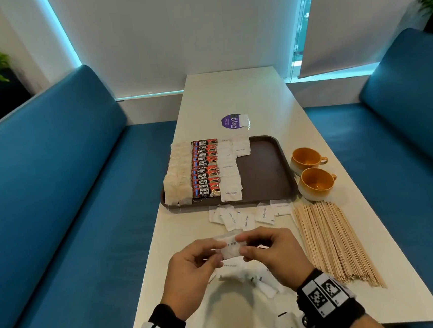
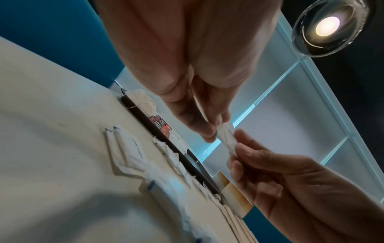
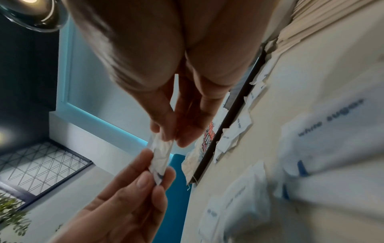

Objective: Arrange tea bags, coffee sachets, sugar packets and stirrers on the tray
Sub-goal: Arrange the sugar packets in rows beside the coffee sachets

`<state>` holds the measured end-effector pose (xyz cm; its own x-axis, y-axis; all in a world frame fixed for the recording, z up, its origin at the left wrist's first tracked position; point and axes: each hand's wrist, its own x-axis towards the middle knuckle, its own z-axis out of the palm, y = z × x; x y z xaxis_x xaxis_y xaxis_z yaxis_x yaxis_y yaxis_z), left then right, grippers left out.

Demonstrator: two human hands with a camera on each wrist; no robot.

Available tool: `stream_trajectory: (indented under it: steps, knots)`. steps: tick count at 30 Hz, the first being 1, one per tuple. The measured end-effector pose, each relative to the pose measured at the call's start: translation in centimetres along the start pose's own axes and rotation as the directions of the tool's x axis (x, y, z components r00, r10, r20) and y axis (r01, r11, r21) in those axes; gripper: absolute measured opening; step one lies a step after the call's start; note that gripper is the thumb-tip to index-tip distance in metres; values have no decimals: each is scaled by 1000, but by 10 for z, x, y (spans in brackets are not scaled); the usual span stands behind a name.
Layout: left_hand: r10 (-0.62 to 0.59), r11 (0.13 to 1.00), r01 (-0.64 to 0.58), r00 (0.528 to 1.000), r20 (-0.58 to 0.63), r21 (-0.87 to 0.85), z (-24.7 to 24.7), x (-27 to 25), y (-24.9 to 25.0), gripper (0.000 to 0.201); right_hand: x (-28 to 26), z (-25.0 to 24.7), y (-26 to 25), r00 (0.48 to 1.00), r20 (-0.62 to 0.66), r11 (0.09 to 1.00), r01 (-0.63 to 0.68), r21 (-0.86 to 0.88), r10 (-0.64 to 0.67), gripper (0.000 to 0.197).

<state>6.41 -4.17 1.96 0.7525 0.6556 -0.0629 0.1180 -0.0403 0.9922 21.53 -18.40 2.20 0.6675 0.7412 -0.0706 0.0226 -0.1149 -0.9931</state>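
Both hands hold one white sugar packet (image 1: 230,247) above the near part of the table. My left hand (image 1: 193,266) pinches its left end, my right hand (image 1: 266,249) its right end. The same sugar packet (image 2: 227,139) shows between the fingertips in the left wrist view, and in the right wrist view as a sugar packet (image 3: 161,157). The brown tray (image 1: 263,170) carries a column of tea bags (image 1: 177,178), a column of red coffee sachets (image 1: 205,169) and rows of sugar packets (image 1: 231,173). Wooden stirrers (image 1: 333,239) lie in a bundle on the right.
Loose sugar packets (image 1: 241,218) lie in front of the tray, more loose packets (image 1: 250,277) lie under my hands. Two orange cups (image 1: 312,173) stand right of the tray. A purple sticker (image 1: 232,122) is beyond it. Blue benches (image 1: 55,205) flank the table.
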Motion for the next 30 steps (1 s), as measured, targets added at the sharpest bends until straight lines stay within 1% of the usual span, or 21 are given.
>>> stream_trajectory:
  steps: [1, 3, 4, 5, 6, 7, 8, 9, 11, 13, 15, 17, 19, 22, 24, 26, 27, 28, 29, 30]
  knots:
    - [5, 1000, -5, 1000, 4, 28, -2, 4, -2, 38, 6, -3, -1, 1000, 0, 1000, -13, -14, 13, 26]
    - [12, 985, -8, 1000, -25, 171, -8, 12, -8, 39, 19, -10, -5, 999, -27, 998, -37, -50, 36, 24]
    - [9, 960, 5, 999, -48, 281, -12, 18, -12, 37, 30, -16, -8, 998, -51, 996, -52, -68, 48, 23]
    - [1, 914, 24, 998, -62, 404, -17, 23, -16, 34, 43, -23, -10, 995, -79, 994, -69, -81, 63, 22]
    - [-19, 851, 44, 998, -54, 523, -21, 28, -18, 33, 58, -32, -12, 991, -113, 993, -84, -87, 74, 21]
    - [-61, 785, 66, 998, -29, 616, -26, 33, -22, 37, 75, -41, -15, 986, -146, 992, -94, -84, 81, 21]
    - [-117, 729, 84, 993, 3, 679, -29, 36, -25, 47, 93, -50, -18, 982, -173, 992, -96, -82, 81, 21]
    - [-168, 691, 90, 985, 37, 718, -30, 39, -28, 56, 112, -59, -21, 978, -193, 992, -96, -80, 79, 21]
    - [-218, 671, 91, 973, 79, 736, -28, 42, -31, 66, 154, -73, -27, 970, -230, 992, -102, -77, 82, 21]
    - [-237, 685, 100, 967, 91, 722, -25, 45, -33, 64, 199, -83, -27, 959, -259, 989, -131, -62, 111, 19]
    - [-275, 690, 128, 957, 95, 712, -23, 47, -31, 53, 239, -90, -20, 951, -274, 985, -166, -50, 146, 20]
    - [-308, 691, 160, 947, 87, 705, -23, 51, -27, 41, 272, -92, -11, 942, -277, 974, -216, -75, 187, 20]
    - [-327, 691, 190, 943, 67, 697, -24, 55, -23, 35, 294, -92, -3, 936, -274, 958, -261, -121, 220, 19]
    - [-358, 688, 220, 932, 60, 692, -30, 60, -21, 31, 321, -91, 13, 930, -277, 926, -307, -218, 243, 19]
    - [-390, 727, 279, 920, 44, 627, -36, 60, -22, 30, 339, -90, 23, 914, -314, 898, -346, -272, 257, 19]
    - [-422, 795, 354, 906, 29, 493, -43, 59, -22, 32, 353, -89, 27, 905, -349, 867, -365, -339, 245, 18]
    - [-438, 839, 398, 898, 28, 372, -47, 57, -23, 36, 358, -88, 26, 910, -346, 845, -363, -394, 229, 17]
    - [-452, 874, 435, 891, 36, 217, -51, 55, -26, 42, 360, -87, 24, 917, -334, 817, -360, -451, 220, 16]
    - [-461, 887, 459, 886, 54, 46, -54, 53, -28, 47, 361, -85, 20, 923, -322, 790, -355, -499, 211, 15]
    - [-466, 875, 474, 880, 89, -102, -57, 51, -30, 53, 360, -84, 16, 927, -321, 772, -348, -532, 196, 16]
